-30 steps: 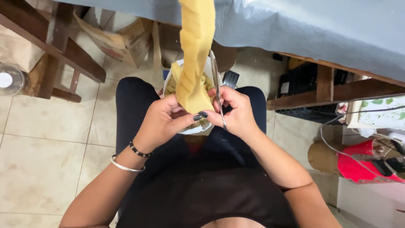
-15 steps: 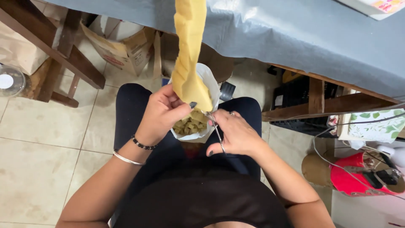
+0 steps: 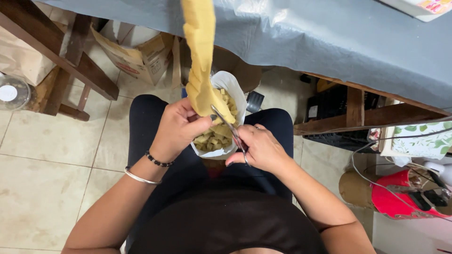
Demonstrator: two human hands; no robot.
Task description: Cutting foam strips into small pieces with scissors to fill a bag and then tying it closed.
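My left hand (image 3: 176,127) pinches the lower end of a long yellow strip (image 3: 200,56) that hangs down from the table (image 3: 329,42) edge, fingers pressed tight on it. My right hand (image 3: 259,148) grips a pair of scissors (image 3: 230,131), fingers curled through the handles, blades at the strip's tip. Between my knees sits a white bag (image 3: 230,89) holding yellow cut pieces (image 3: 212,138). On the floor beyond lies a brown cardboard box (image 3: 136,54) with a red label, and a round clear lid (image 3: 12,91) rests at far left.
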